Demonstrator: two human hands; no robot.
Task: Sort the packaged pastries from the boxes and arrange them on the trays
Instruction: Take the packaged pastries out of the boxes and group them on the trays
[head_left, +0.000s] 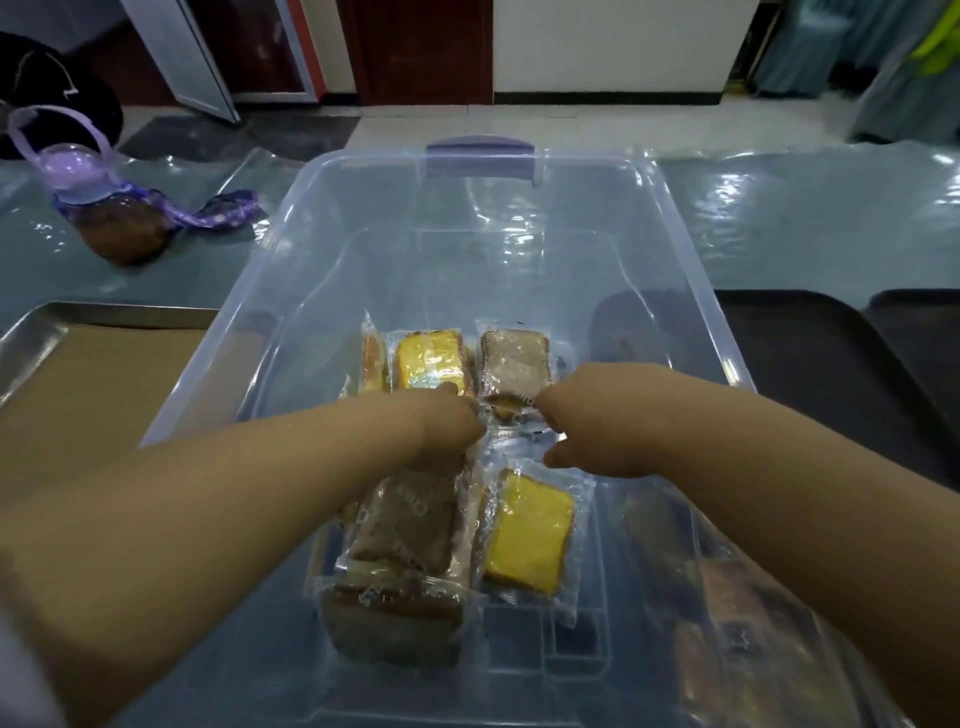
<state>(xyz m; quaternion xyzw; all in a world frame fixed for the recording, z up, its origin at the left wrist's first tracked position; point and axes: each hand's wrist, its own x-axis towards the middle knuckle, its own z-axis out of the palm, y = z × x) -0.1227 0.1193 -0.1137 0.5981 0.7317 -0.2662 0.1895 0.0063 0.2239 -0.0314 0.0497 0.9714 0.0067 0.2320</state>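
A clear plastic box with a purple latch stands in front of me and holds several wrapped pastries. A yellow pastry and a brown pastry lie at the far side; another yellow pastry and brown pastries lie nearer. Both my hands reach into the box. My left hand has its fingers curled at the near edge of the far yellow packet. My right hand has its fingers curled at the near edge of the far brown packet. The grip itself is hidden by the hands.
A metal tray lined with brown paper sits left of the box. Black trays lie to the right. A purple-lidded bottle with a strap lies on the plastic-covered table at the back left.
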